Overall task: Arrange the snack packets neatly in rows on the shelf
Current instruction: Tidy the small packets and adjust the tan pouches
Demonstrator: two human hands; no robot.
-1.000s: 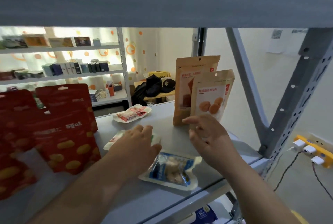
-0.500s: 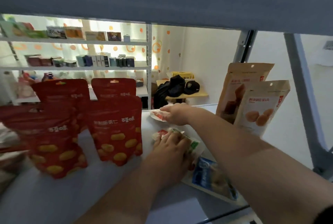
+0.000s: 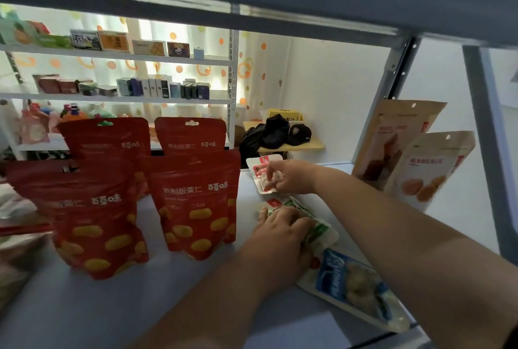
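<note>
Pressing the green packet (image 3: 319, 229) flat on the shelf (image 3: 140, 306) with the left hand (image 3: 283, 232), fingers straight and close together. Pinching the red packet (image 3: 260, 172), just behind the green packet, with the right hand (image 3: 288, 176), fingers curled on its near edge. Lying just in front of the green packet: blue packet (image 3: 347, 284). Standing left of it: red pouches (image 3: 193, 208); right of it: tan pouches (image 3: 429, 169).

**Background furnishings**

A rack (image 3: 232, 82) carries rows of boxes (image 3: 164, 87) before a dotted curtain (image 3: 246, 68). Right of it, dark caps (image 3: 298, 133) and a yellow box (image 3: 283, 114) lie on a wooden table (image 3: 315, 145) against a white wall (image 3: 336, 82).
</note>
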